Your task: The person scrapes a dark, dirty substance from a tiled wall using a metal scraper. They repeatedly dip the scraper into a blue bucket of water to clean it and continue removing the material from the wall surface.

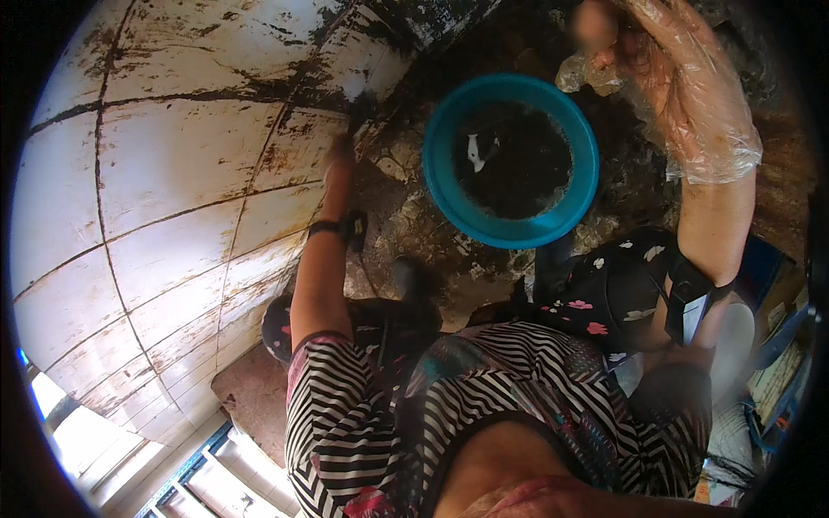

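My left hand (339, 155) is beside the grimy white tiled wall (173, 173), blurred, so its fingers and anything in them are unclear; a dark band circles that wrist. At upper right, my right hand (648, 73), inside a loose clear plastic glove, has its fingers curled beside a crumpled clear plastic piece (577, 76); what they grip is too blurred to make out. Between my hands a round teal tub (446, 155) holds dark water with a small white patch or reflection on it. A black device is strapped to my right arm.
My flower-patterned legs (587, 302) are bent below the tub on the dark, stained floor (389, 207). A reddish-brown slab (246, 388) lies at lower left, near a blue-and-white frame (199, 475). A whitish plastic piece (734, 345) and blue items (768, 268) stand at right.
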`<state>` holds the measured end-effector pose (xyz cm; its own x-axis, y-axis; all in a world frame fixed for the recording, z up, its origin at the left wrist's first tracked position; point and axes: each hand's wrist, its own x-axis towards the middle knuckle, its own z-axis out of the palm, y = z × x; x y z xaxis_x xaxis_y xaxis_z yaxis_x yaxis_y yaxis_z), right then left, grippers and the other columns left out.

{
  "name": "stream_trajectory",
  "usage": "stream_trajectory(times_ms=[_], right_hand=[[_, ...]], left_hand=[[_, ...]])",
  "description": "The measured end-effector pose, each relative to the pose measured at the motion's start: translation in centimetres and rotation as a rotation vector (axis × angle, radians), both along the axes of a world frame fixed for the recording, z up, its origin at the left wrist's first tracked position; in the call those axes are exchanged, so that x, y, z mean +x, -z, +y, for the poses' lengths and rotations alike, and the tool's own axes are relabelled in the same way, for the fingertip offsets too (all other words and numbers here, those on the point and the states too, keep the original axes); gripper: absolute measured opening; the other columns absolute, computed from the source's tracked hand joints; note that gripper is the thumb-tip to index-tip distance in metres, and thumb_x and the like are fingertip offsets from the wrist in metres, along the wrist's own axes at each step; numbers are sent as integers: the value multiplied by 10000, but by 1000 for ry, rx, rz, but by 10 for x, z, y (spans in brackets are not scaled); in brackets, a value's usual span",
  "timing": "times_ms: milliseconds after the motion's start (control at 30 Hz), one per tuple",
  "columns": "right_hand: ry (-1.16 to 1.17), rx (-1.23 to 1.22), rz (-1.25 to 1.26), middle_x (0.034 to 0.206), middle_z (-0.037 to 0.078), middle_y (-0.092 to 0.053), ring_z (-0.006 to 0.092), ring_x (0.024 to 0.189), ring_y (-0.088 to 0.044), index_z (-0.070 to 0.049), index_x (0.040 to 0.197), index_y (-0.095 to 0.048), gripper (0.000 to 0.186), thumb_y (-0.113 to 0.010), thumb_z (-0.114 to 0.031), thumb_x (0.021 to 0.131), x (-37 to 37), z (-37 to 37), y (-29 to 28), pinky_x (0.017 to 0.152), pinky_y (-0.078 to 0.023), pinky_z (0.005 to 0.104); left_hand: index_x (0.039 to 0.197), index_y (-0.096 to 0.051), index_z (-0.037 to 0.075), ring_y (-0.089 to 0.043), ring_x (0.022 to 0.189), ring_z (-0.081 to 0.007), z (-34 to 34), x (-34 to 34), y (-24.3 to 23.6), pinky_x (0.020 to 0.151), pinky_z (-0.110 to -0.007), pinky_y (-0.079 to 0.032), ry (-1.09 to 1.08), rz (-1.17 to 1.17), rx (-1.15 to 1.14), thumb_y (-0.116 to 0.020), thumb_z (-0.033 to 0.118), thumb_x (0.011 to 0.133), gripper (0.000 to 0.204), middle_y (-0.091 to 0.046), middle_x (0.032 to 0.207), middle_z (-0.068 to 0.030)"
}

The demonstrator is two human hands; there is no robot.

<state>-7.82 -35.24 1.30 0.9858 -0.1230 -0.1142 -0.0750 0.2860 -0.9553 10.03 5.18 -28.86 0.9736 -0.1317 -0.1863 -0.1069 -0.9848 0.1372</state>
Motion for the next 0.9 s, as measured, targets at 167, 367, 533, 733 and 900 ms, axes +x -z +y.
stream_trajectory(times_ms=[167,367,533,733,900], right_hand=[[-28,-10,-1,751,82,-612,173,642,-597,-4,937,-564,224,-539,-223,896,-6,6,-1,563,-524,293],[-48,-6,0,751,82,-611,172,643,-597,-3,938,-563,221,-538,-219,897,-9,13,0,564,-525,291],[-45,36,-36,751,82,-610,171,645,-598,-2,939,-562,219,-538,-215,897,-11,8,-3,564,-526,289],[-89,8,-57,751,82,-609,170,646,-598,-1,940,-561,216,-537,-212,898,-13,15,-10,565,-527,287],[-100,2,-61,751,82,-608,169,647,-598,0,940,-561,214,-537,-208,898,-13,17,-16,566,-528,285]], left_hand=[[1097,-559,116,-583,898,-352,4,5,14,732,-460,-462,206,-222,-61,-450,291,898,288,-614,1012,-160],[1125,-568,98,-579,748,-300,-18,43,4,675,-412,-476,395,-246,-131,-474,243,897,286,-617,961,-173],[1123,-577,137,-581,884,-355,95,-23,-27,707,-445,-466,191,-145,170,-456,312,897,310,-627,969,-152],[1096,-601,155,-587,869,-377,33,-21,-68,701,-490,-470,155,-122,210,-448,331,902,303,-623,992,-153],[1118,-588,142,-584,881,-375,4,23,-93,688,-482,-474,151,-203,186,-428,295,913,301,-617,1016,-160]])
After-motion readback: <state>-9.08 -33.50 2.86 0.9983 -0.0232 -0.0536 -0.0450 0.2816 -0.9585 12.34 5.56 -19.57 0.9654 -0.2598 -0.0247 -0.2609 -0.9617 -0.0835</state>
